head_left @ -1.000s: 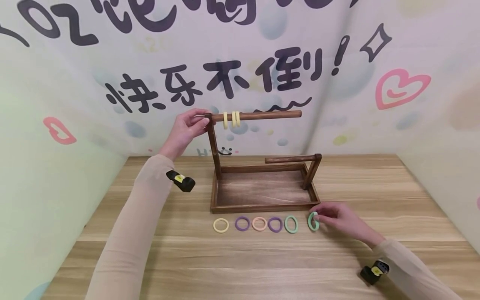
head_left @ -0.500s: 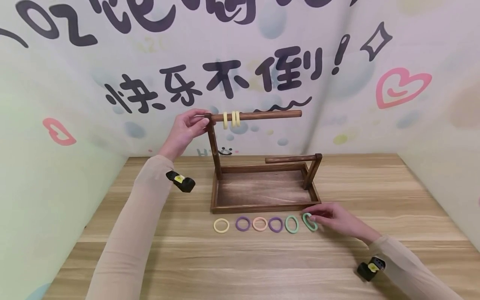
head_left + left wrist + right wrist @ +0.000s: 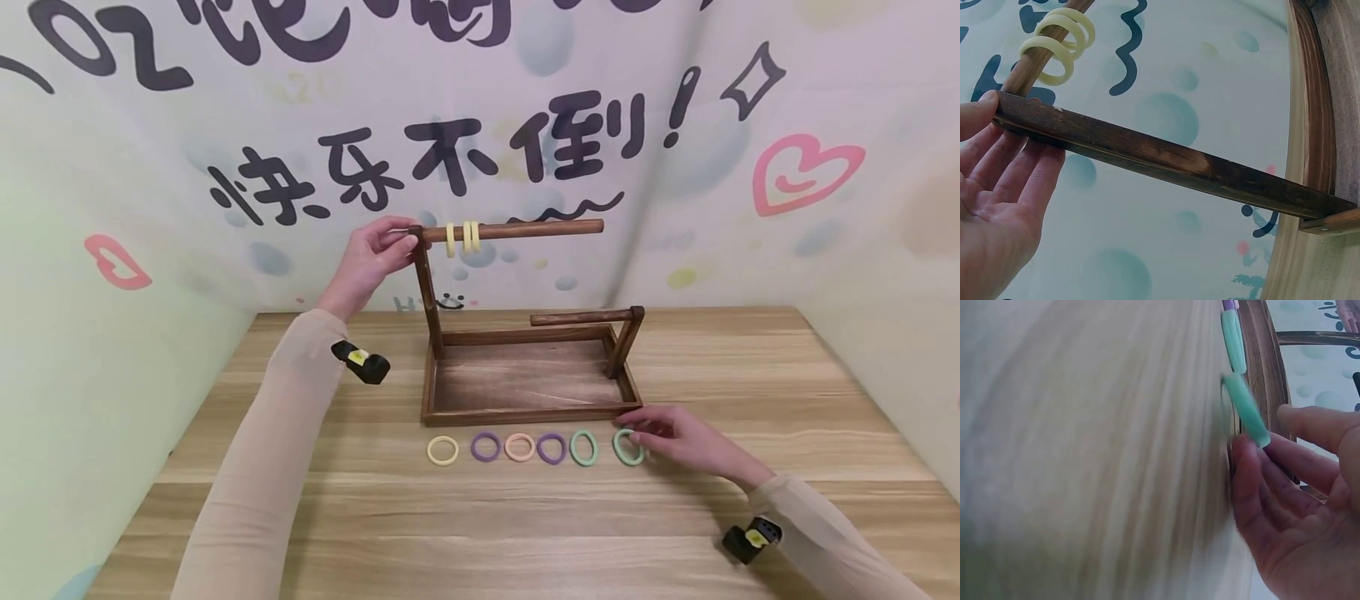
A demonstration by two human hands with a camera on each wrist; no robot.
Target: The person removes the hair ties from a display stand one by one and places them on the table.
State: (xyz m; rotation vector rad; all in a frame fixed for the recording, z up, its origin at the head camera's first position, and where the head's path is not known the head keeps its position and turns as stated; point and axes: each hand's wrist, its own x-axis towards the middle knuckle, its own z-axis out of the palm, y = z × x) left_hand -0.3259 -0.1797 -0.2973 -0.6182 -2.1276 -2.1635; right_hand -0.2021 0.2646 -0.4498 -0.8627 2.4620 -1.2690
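My left hand [image 3: 375,252] grips the upper left corner of the dark wooden stand [image 3: 427,300], thumb on one side of the post and fingers on the other; the left wrist view shows this close up. Several pale yellow hair ties [image 3: 1054,47] hang on the upper bar near that hand. At the tray's front right corner, my right hand [image 3: 686,437] pinches the edge of a green hair tie [image 3: 627,447]. In the right wrist view that tie [image 3: 1247,409] is tilted, its near end raised at my fingertips. Beside it lies another green hair tie [image 3: 583,448].
Left of the green ties, a row holds a purple [image 3: 551,448], a peach [image 3: 520,447], another purple [image 3: 486,447] and a yellow hair tie [image 3: 442,451]. The stand's tray [image 3: 525,415] lies just behind them. A lower bar [image 3: 581,317] juts left from the right post.
The right-hand green hair tie has turned from bent and upright to a flatter, rounder lie. My right hand moved slightly left, then back right. My left hand stays put.
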